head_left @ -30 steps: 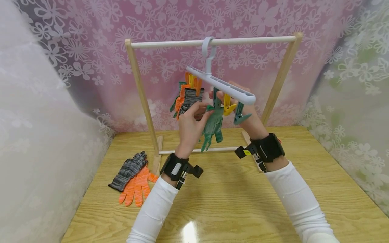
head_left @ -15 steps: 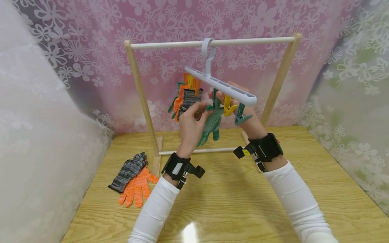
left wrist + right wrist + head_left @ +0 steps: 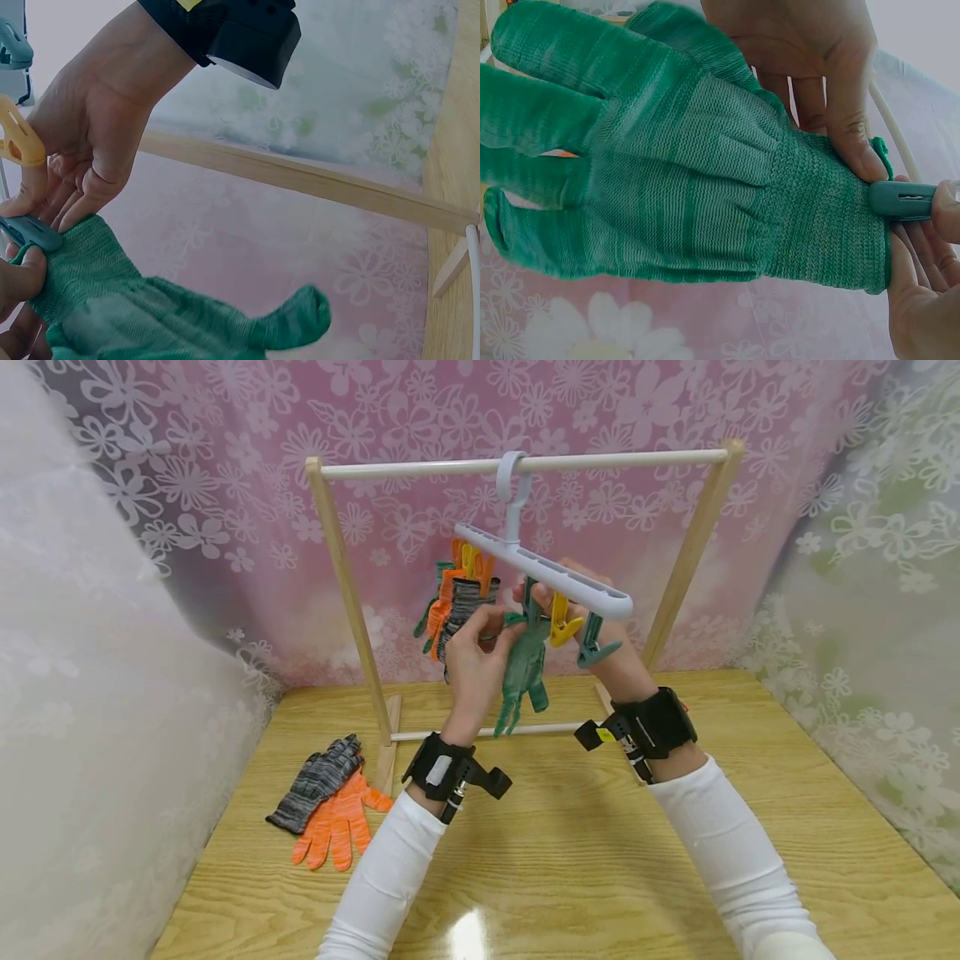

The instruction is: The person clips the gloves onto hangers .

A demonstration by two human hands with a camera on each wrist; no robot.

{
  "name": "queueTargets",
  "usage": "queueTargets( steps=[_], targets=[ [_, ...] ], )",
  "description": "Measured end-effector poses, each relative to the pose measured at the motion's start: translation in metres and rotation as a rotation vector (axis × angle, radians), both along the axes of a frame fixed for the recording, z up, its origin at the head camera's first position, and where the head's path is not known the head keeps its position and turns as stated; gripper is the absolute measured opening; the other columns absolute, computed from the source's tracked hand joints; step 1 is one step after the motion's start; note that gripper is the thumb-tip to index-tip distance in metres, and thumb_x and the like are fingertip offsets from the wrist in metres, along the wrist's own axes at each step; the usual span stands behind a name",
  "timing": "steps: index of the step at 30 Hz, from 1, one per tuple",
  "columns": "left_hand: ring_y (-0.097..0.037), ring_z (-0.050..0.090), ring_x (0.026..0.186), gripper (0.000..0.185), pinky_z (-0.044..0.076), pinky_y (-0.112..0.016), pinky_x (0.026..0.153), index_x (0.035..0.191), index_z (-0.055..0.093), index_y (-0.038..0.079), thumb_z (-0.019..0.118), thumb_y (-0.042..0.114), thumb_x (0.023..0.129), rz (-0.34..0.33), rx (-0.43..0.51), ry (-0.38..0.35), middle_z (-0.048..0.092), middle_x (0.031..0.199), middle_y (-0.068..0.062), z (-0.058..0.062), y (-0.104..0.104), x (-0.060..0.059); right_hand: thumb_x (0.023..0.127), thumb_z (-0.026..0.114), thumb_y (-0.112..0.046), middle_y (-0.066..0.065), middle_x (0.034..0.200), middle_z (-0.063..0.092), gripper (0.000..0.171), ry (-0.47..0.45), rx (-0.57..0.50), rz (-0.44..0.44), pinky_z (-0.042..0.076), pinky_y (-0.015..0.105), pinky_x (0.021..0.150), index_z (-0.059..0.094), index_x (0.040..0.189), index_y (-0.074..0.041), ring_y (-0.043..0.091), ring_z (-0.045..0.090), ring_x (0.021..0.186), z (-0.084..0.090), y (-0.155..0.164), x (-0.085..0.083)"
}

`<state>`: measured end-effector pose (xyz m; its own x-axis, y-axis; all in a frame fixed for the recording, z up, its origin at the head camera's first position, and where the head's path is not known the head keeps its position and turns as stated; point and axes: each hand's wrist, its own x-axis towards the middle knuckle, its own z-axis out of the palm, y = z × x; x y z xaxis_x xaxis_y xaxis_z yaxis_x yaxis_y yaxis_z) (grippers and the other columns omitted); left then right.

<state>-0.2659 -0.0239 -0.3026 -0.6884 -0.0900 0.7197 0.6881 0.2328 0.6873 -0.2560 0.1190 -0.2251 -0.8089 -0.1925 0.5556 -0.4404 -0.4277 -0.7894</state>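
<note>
Table (image 3: 570, 860): light wood top; everything else stands or lies on it.
Drying rack (image 3: 341, 577): wooden posts with a white top rail, standing at the back of the table.
Clip hanger (image 3: 547, 578): pale grey bar hooked over the rack's top rail, tilted down toward the right, with pegs hanging under it.
Hung gloves (image 3: 459, 602): orange, grey and green ones clipped at the hanger's far left end, just behind the left hand.
Loose gloves (image 3: 330, 793): a grey one lying partly over an orange one, on the table left of the rack's foot, well apart from both hands.
Green glove (image 3: 523, 667): hangs cuff up, fingers down, under the middle of the hanger, between the two hands; the right wrist view shows its cuff at the mouth of a teal peg (image 3: 902, 199).
Left hand (image 3: 474, 660): raised, fingers curled, thumb and fingertips pinching the cuff of the green glove beside the teal peg.
Right hand (image 3: 611, 652): behind the hanger bar, thumb and fingers clamped on the teal peg, touching the glove's cuff.
Yellow peg (image 3: 561, 625): hangs just right of the glove, beside the right hand.
</note>
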Motion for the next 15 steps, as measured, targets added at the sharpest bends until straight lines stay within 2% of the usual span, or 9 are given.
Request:
queueTargets(
  steps=[2,6,10,14,15],
  targets=[
    [-0.023,0.069,0.089,0.018,0.057,-0.031,0.079,0.108,0.073,0.004,0.074,0.016,0.094,-0.001,0.016,-0.005,0.071,0.097,-0.012,0.0018,0.0003,0.0003,0.078,0.089,-0.036,0.003,0.085,0.073,0.041,0.059,0.094,-0.087,0.056,0.026,0.084,0.063,0.081,-0.004,0.015,0.075,0.085,-0.001,0.0003,0.0009],
    [-0.025,0.069,0.089,0.019,0.058,-0.033,0.078,0.107,0.073,0.002,0.075,0.016,0.094,0.006,0.035,-0.007,0.068,0.101,-0.013,0.0044,0.0014,-0.0004,0.073,0.09,-0.044,0.002,0.084,0.073,0.049,0.069,0.104,-0.098,0.054,0.026,0.084,0.063,0.081,-0.005,0.014,0.075,0.084,0.0002,-0.0005,0.0031],
    [-0.027,0.069,0.088,0.02,0.059,-0.033,0.077,0.108,0.073,0.001,0.075,0.014,0.093,-0.006,0.053,-0.023,0.067,0.102,-0.014,0.0049,0.0027,-0.0009,0.067,0.089,-0.056,-0.002,0.082,0.072,0.059,0.082,0.144,-0.141,0.048,0.022,0.078,0.063,0.083,-0.006,0.008,0.068,0.078,0.0029,-0.0017,0.0071],
    [-0.027,0.069,0.09,0.02,0.059,-0.031,0.079,0.109,0.073,0.0,0.074,0.014,0.094,-0.032,0.074,-0.045,0.067,0.102,-0.014,0.0056,0.0036,0.0003,0.075,0.087,-0.052,-0.006,0.077,0.066,0.05,0.096,0.186,-0.195,0.041,0.02,0.07,0.064,0.083,-0.009,0.007,0.054,0.071,0.0017,-0.0001,0.0083],
    [-0.027,0.069,0.09,0.02,0.059,-0.031,0.079,0.108,0.073,0.001,0.074,0.014,0.094,-0.037,0.079,-0.052,0.067,0.103,-0.014,0.0054,0.0037,0.0004,0.076,0.087,-0.049,-0.005,0.079,0.068,0.047,0.089,0.175,-0.168,0.044,0.02,0.073,0.065,0.085,-0.009,0.007,0.059,0.074,0.0005,0.0011,0.0075]
  ],
)
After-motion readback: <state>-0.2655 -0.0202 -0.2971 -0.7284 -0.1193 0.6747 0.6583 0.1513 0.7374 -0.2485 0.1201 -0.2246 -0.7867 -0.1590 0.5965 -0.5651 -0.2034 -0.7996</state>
